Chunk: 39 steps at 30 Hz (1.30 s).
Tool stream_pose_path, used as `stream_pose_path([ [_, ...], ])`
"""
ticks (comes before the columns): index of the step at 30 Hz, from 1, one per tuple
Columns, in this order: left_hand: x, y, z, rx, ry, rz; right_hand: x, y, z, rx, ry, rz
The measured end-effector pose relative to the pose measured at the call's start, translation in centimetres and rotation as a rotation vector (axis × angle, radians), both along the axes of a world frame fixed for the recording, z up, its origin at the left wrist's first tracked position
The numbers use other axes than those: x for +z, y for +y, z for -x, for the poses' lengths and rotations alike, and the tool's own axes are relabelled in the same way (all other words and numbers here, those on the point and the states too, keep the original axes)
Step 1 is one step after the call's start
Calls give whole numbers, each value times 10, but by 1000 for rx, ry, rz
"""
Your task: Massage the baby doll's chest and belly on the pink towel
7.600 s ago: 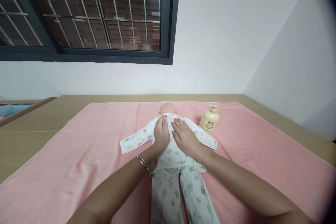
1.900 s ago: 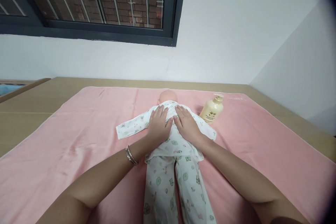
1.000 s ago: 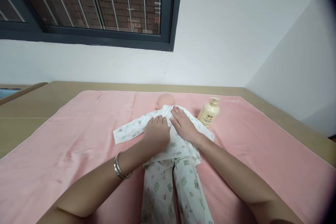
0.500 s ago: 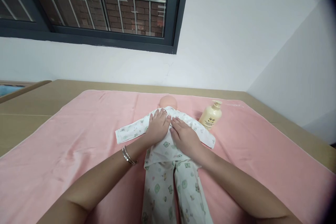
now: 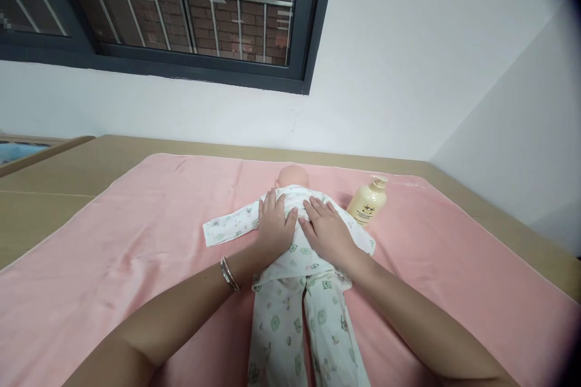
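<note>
A baby doll (image 5: 293,176) lies stretched out on a pink sheet (image 5: 158,217), its bald head at the far end. It wears a white printed top (image 5: 290,260) with long sleeves and matching trousers (image 5: 278,332). My left hand (image 5: 276,221) rests flat on the left half of the top's upper part, fingers slightly spread, a bracelet (image 5: 230,274) on that wrist. Flat on the right half lies my right hand (image 5: 327,228), its fingers also apart. The thumbs are near each other over the middle. Neither hand grips anything.
A pale yellow pump bottle (image 5: 368,201) leans beside the doll's right-hand sleeve. Wooden boards (image 5: 131,143) border the sheet. Behind rises a white wall (image 5: 363,72) with a dark-framed, barred window (image 5: 190,6). Something blue (image 5: 20,151) shows at the far left.
My hands have moved a little apart on the top, the right one shifting rightward, and the fingers have spread more. The whole view has shifted slightly.
</note>
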<state>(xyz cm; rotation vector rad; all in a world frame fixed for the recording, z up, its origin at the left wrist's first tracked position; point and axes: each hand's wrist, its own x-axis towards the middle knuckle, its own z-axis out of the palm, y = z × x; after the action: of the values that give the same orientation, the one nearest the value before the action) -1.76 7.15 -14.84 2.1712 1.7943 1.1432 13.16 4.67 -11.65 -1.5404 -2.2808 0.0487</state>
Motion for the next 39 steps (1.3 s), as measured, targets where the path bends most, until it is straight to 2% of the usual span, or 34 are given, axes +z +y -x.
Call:
stream_pose_path([
  [3,-4,0,-1,4,-1,-51,9,-1,-3,-14,-17,-48],
  [6,-7,-1,-1,-28,-31,-107,14,1,-6,10,61,-141],
  [10,-10,-2,1,-75,-110,-193,6,4,-4,110,171,-258],
  [14,-12,-4,3,-143,-180,-302,-6,9,1,245,134,-136],
  [17,-13,-5,5,-176,-191,-360,-6,9,1,266,154,-70],
  [21,-15,-5,5,-188,-199,-382,0,5,-3,222,273,-221],
  [24,-17,-3,5,-192,-209,-405,-1,6,-3,227,218,-301],
  [27,-18,-2,5,-194,-205,-420,-3,11,-3,327,37,-188],
  [29,-18,-2,5,-196,-196,-426,0,14,-4,347,-9,-145],
  [33,-17,-3,5,-198,-192,-427,6,14,-9,260,97,-291],
  [35,-16,-4,5,-197,-190,-424,6,13,-8,241,122,-315],
  [39,-10,-6,4,-183,-180,-381,4,10,-2,351,-41,-116],
])
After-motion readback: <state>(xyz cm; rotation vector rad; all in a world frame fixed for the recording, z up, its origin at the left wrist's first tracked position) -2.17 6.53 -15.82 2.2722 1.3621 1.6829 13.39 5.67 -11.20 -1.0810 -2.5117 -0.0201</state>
